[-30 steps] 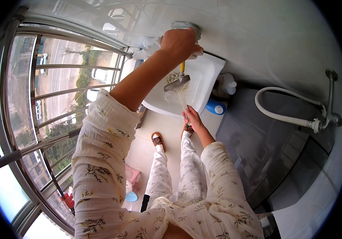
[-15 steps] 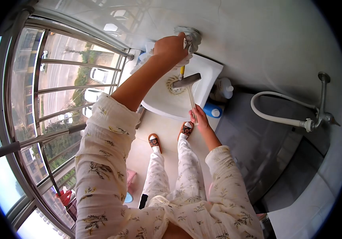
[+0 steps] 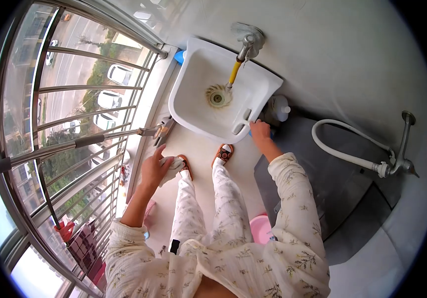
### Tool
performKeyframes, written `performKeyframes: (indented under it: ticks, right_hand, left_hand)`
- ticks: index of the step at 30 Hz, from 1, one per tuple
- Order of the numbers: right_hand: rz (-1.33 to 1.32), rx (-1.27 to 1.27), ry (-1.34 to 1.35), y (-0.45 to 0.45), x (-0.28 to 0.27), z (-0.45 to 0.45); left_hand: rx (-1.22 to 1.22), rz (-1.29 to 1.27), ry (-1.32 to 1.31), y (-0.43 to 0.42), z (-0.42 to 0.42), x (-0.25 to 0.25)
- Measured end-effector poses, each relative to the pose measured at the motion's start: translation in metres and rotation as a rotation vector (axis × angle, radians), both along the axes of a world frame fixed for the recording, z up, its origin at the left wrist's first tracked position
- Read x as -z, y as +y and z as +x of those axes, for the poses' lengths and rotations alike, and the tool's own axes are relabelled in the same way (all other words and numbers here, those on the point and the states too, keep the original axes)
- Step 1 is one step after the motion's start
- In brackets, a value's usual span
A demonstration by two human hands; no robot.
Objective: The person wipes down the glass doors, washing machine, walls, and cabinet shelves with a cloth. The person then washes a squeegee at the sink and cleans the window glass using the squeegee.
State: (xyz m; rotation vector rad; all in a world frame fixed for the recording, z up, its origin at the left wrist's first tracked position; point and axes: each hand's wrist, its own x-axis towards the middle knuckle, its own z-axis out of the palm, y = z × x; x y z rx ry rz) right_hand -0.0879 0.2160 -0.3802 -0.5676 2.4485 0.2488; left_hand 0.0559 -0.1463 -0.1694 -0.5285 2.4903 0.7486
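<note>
My left hand [image 3: 155, 170] is closed around a crumpled pale cloth [image 3: 172, 171], held low above the floor left of the sink. My right hand [image 3: 261, 133] is at the front right rim of the white sink [image 3: 181, 109], fingers curled beside a small white piece [image 3: 243, 122] by the soap recess. Whether the fingers grip that piece is unclear. The squeegee seen earlier cannot be made out clearly now. Above the basin, the metal tap [image 3: 246, 45] with a yellow tube [image 3: 234, 72] is uncovered. The drain [image 3: 217, 99] is ringed by brownish marks.
A metal pole [image 3: 94, 140] with a grey head [image 3: 163, 130] crosses on the left before the window railing [image 3: 89, 88]. Bottles [image 3: 279, 109] stand right of the sink, beside a dark grey cabinet-like block [image 3: 303, 154]. A white hose [image 3: 333, 144] hangs from a wall tap. A pink basin [image 3: 260, 229] is on the floor.
My left hand has come down from the tap, bringing the cloth to the lower left. My right hand has moved up to the sink's rim, and the squeegee no longer shows above the basin.
</note>
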Motion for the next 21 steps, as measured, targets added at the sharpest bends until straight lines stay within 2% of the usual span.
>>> performKeyframes:
  ticks: [4, 6, 7, 10, 13, 15, 21]
  right_hand:
    - [-0.056, -0.17, 0.136, -0.006, 0.003, -0.02]
    - [-0.065, -0.228, 0.172, -0.004, -0.002, -0.032]
    - [0.089, -0.238, 0.036, -0.008, 0.0, -0.038]
    - [0.135, -0.294, 0.024, -0.024, 0.005, -0.048]
    - [-0.072, -0.174, 0.121, -0.036, -0.038, -0.048]
    - [-0.156, -0.088, 0.111, -0.032, -0.043, -0.051]
    - [-0.088, 0.09, 0.025, -0.024, -0.05, -0.034]
  left_hand:
    - [-0.097, 0.037, -0.152, 0.004, 0.121, 0.01]
    - [-0.2, 0.092, -0.218, 0.016, 0.147, -0.002]
    - [-0.217, 0.096, -0.211, 0.022, 0.157, -0.005]
    - [-0.266, 0.126, -0.213, 0.035, 0.176, -0.009]
    - [-0.312, 0.145, -0.201, 0.039, 0.185, -0.007]
    - [-0.345, 0.154, -0.19, 0.038, 0.191, -0.004]
    - [-0.433, 0.17, -0.096, 0.03, 0.21, -0.018]
